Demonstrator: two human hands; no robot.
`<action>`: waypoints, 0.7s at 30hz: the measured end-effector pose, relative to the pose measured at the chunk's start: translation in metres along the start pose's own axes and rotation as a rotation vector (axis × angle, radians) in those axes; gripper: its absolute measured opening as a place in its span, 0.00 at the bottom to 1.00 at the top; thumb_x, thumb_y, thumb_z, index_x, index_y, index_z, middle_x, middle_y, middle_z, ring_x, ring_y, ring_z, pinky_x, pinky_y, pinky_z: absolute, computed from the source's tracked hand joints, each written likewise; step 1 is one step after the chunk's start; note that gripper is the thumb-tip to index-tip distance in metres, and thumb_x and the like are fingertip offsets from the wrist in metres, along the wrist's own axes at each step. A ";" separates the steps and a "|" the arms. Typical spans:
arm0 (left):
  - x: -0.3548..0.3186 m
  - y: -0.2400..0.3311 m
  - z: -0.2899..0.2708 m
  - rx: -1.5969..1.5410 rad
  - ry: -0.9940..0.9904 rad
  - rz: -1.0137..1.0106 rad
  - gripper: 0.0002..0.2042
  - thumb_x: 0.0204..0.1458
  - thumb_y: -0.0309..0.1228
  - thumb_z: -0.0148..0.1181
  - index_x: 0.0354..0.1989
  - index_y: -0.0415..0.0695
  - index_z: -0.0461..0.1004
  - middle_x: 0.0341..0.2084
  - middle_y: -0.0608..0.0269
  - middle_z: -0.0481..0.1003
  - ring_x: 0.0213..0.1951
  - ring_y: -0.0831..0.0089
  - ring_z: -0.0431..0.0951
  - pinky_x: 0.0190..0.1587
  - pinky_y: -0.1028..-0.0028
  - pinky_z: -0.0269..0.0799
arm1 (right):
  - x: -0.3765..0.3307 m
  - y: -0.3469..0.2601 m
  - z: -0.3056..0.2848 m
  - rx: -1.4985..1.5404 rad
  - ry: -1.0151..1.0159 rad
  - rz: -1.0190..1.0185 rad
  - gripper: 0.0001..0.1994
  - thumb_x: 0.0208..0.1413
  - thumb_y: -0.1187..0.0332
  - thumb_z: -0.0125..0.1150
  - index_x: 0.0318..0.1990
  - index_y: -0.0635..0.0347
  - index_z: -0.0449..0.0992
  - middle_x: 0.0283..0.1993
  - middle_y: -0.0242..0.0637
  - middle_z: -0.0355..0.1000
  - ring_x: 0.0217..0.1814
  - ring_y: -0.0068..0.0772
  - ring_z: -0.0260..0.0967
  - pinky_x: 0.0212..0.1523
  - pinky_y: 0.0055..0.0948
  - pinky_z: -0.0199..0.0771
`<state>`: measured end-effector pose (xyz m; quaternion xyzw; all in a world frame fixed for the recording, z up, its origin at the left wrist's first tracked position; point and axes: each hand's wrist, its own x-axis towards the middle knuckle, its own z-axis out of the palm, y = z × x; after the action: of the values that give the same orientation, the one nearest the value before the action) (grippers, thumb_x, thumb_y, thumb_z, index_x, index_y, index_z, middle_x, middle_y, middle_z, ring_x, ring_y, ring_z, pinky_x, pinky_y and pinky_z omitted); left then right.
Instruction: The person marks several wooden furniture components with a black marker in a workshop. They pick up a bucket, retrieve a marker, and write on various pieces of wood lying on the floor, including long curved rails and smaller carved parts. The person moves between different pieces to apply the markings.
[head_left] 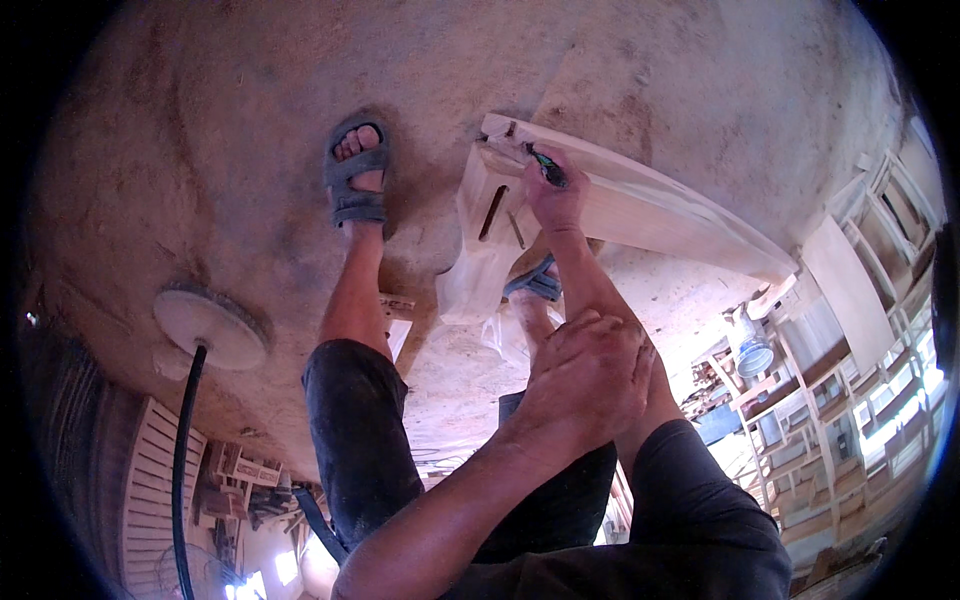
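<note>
**Wooden workpiece (660,205) at the person's feet, its corner under the right hand**

The right grip (553,190) is curled closed around a small dark tool (548,167) with green on it, at the far corner of the workpiece; whether the tool's tip touches the wood cannot be told. The left grip (590,375), on the person's side of the workpiece, is clasped around the right forearm (588,270).

That right hand and forearm stand in the way, crossing over the workpiece and hiding part of the inside of its corner. The right foot's sandal (540,282) shows just beside the workpiece's slotted arm, partly behind the forearm. The left foot's sandal (356,180) is to the left of the workpiece, apart from it.

The workpiece is pale and made of two arms meeting at that far corner. The longer, curved arm gives the long axis: it runs rightward and slants back toward the person. The shorter arm, cut with a dark slot (492,212), points toward the person.

Dusty floor (250,130) spreads around the workpiece. Well to its left is a round base (212,328) with a dark pole (185,450), and beyond that a slatted panel (150,490). Right of the workpiece are a bucket (752,352), a pale board (848,290) and wooden frames (890,215).
</note>
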<state>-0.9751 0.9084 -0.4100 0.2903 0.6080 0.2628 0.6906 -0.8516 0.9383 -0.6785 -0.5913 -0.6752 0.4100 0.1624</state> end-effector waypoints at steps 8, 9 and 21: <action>0.003 0.009 -0.008 0.049 -0.093 -0.051 0.12 0.56 0.35 0.54 0.31 0.37 0.75 0.31 0.47 0.76 0.41 0.54 0.77 0.48 0.60 0.71 | 0.003 0.005 -0.003 -0.007 -0.012 -0.040 0.09 0.48 0.74 0.65 0.38 0.57 0.80 0.33 0.36 0.78 0.34 0.20 0.73 0.40 0.24 0.74; 0.002 0.003 0.000 0.072 -0.102 -0.064 0.12 0.56 0.35 0.54 0.31 0.36 0.75 0.31 0.47 0.76 0.41 0.54 0.77 0.48 0.60 0.71 | 0.003 0.003 -0.004 -0.041 -0.020 -0.031 0.09 0.48 0.74 0.65 0.38 0.57 0.80 0.32 0.36 0.78 0.34 0.20 0.73 0.39 0.24 0.74; -0.001 -0.015 0.024 0.102 -0.065 -0.066 0.12 0.56 0.34 0.54 0.32 0.37 0.76 0.31 0.47 0.76 0.41 0.53 0.77 0.48 0.60 0.71 | 0.001 0.005 -0.006 -0.139 -0.042 -0.062 0.09 0.47 0.75 0.64 0.38 0.57 0.79 0.29 0.34 0.76 0.31 0.19 0.70 0.37 0.23 0.73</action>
<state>-0.9517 0.8956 -0.4181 0.3133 0.6070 0.1989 0.7028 -0.8447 0.9409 -0.6787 -0.5714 -0.7230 0.3693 0.1195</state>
